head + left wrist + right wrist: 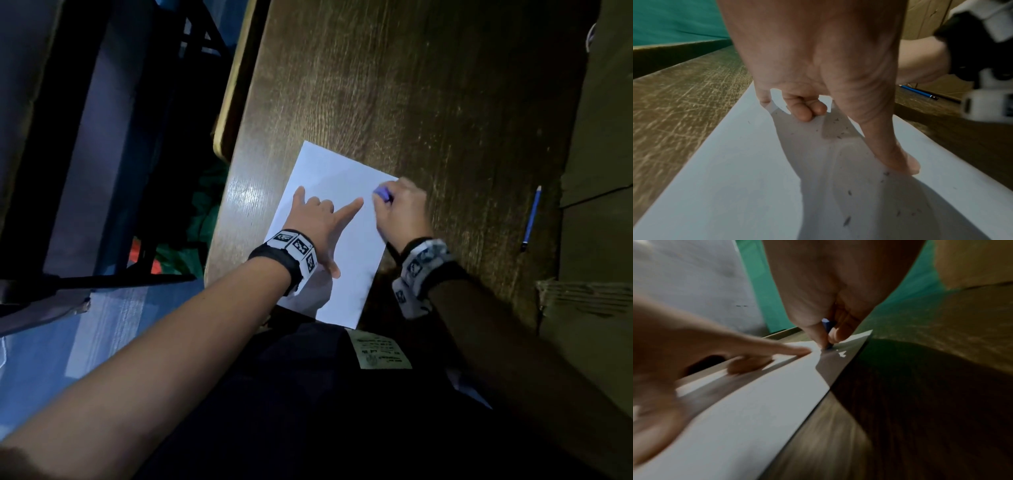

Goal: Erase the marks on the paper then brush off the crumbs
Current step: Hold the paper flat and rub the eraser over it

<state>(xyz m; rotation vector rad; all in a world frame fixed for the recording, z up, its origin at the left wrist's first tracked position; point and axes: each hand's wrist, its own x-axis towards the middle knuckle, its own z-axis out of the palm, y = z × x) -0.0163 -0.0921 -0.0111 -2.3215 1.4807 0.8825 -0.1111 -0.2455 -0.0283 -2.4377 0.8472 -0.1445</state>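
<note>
A white sheet of paper (329,171) lies on a dark wooden desk (411,96). My left hand (320,222) presses it flat with index finger, little finger and thumb spread and the two middle fingers curled under. My right hand (400,212) pinches a purple-blue eraser (383,194) and holds its tip on the paper's far right corner. The right wrist view shows the eraser (827,323) between thumb and fingers, touching the paper (756,402). Small dark crumbs (846,221) are scattered over the paper (735,178) under my left hand (818,65). No marks are readable on the sheet.
A blue pencil (531,219) lies on the desk to the right of the paper. Cardboard boxes (599,171) stand along the right side. The desk's left edge (233,85) drops to a dark chair and floor. Bare wood stretches beyond the paper.
</note>
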